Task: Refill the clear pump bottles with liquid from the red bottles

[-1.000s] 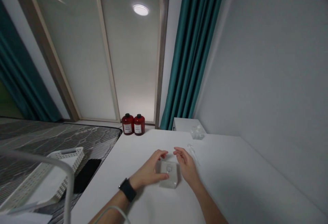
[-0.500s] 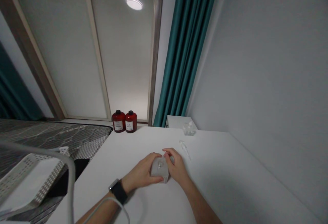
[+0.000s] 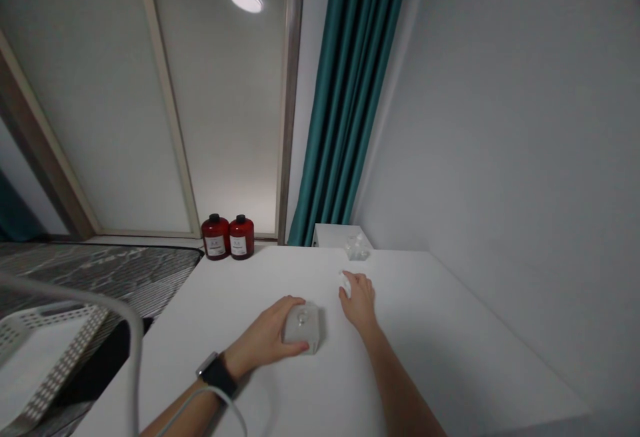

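A small translucent square box (image 3: 309,327) with a round clear knob on top rests on the white table. My left hand (image 3: 273,333) grips it from the left, thumb along the near side and fingers round the far side. Farther off to the right, my right hand (image 3: 359,298) is over a slim clear plastic piece (image 3: 345,283), its thumb and forefinger curled about it. The palm hides most of that piece, so its kind does not show. On my left wrist sits a dark-banded watch (image 3: 218,371).
Two red bottles (image 3: 215,238) with black caps stand at the table's far left corner. A clear faceted container (image 3: 357,248) is at the back edge, before a white cabinet (image 3: 334,233). A white basket (image 3: 65,370) lies left; a pale cable (image 3: 134,357) crosses the view.
My right hand has left the box and moved away to the slim clear piece. My left hand keeps hold of the box. The view has turned slightly right.
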The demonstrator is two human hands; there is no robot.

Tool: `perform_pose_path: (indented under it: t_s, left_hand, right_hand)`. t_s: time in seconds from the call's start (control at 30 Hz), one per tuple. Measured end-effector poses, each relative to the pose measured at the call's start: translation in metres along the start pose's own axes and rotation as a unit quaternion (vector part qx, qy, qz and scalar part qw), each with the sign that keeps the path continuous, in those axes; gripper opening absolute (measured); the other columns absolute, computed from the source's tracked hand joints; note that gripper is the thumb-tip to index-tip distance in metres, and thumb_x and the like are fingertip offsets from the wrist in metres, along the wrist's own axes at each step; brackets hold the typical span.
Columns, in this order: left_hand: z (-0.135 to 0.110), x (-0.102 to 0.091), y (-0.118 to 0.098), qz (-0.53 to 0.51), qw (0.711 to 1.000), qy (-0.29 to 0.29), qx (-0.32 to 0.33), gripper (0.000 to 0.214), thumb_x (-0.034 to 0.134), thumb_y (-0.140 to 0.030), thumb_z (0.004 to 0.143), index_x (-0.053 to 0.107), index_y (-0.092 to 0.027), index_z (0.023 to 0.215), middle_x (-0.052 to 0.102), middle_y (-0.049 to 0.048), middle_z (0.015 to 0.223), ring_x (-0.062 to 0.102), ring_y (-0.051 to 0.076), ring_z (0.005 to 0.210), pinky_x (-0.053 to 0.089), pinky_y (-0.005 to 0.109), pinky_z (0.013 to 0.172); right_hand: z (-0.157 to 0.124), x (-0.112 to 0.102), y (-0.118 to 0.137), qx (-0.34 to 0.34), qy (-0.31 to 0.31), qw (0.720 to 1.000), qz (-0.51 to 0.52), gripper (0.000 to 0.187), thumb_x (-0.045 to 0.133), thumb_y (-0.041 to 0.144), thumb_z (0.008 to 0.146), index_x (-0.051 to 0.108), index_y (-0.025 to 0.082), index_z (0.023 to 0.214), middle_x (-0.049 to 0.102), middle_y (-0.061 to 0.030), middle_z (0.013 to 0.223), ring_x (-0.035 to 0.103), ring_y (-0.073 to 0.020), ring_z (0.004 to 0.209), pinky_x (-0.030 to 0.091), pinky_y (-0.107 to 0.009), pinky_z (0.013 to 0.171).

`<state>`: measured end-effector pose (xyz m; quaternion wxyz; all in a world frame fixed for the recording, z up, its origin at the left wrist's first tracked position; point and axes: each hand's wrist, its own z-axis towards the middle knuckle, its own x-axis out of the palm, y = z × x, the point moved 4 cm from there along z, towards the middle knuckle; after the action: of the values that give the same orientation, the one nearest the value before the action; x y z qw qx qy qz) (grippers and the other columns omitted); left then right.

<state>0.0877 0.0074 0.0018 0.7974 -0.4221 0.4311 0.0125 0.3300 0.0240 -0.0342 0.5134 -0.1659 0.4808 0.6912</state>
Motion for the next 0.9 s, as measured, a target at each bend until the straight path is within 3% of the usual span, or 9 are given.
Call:
perform_pose_path:
  t_s: [0.27,0.5,0.73,0.83,0.9]
  left_hand:
    - [-0.001,0.000,0.001,0.012,1.000,0.001,0.006,0.063,0.075,-0.026,0.071,0.048,-0.018,0.127,0.060,0.0109,0.124,0.059,0.030,0.114,0.047,0.043,0.101]
    - [-0.001,-0.001,-0.001,0.020,1.000,0.002,0.004,0.062,0.074,-0.030,0.072,0.048,-0.019,0.127,0.060,0.0122,0.125,0.059,0.032,0.115,0.046,0.045,0.102]
    - [-0.001,0.000,0.001,0.020,1.000,0.001,0.002,0.063,0.074,-0.028,0.071,0.047,-0.019,0.127,0.059,0.0120,0.126,0.057,0.032,0.116,0.044,0.045,0.103]
    - [-0.001,0.000,0.000,0.019,1.000,0.003,-0.001,0.064,0.075,-0.030,0.071,0.048,-0.020,0.127,0.059,0.0117,0.126,0.057,0.032,0.116,0.044,0.045,0.103]
    - [0.000,-0.001,-0.001,0.018,1.000,0.003,-0.002,0.063,0.075,-0.031,0.071,0.049,-0.020,0.126,0.060,0.0110,0.125,0.058,0.031,0.115,0.045,0.045,0.102]
  right_hand:
    - [-0.002,0.009,-0.001,0.013,0.048,0.996,-0.072,0.040,0.059,0.022,0.085,0.060,0.025,0.126,0.062,-0.0110,0.112,0.051,-0.0308,0.109,0.036,-0.044,0.092]
    - [-0.003,0.005,0.006,0.015,0.057,0.998,-0.029,0.035,0.059,0.019,0.085,0.062,0.025,0.118,0.063,-0.0102,0.110,0.051,-0.0304,0.109,0.034,-0.043,0.093]
    - [-0.006,-0.001,0.024,0.021,0.049,0.987,0.151,0.023,0.057,0.014,0.078,0.064,0.025,0.097,0.065,-0.0055,0.096,0.053,-0.0270,0.100,0.035,-0.044,0.094]
    - [-0.007,-0.003,0.034,0.040,0.053,0.959,0.275,0.015,0.058,0.026,0.081,0.061,0.024,0.095,0.065,-0.0039,0.090,0.057,-0.0240,0.091,0.041,-0.040,0.088]
    - [-0.008,-0.003,0.039,0.063,0.064,0.927,0.364,0.019,0.056,0.037,0.085,0.058,0.023,0.098,0.067,-0.0031,0.086,0.060,-0.0217,0.083,0.046,-0.037,0.079]
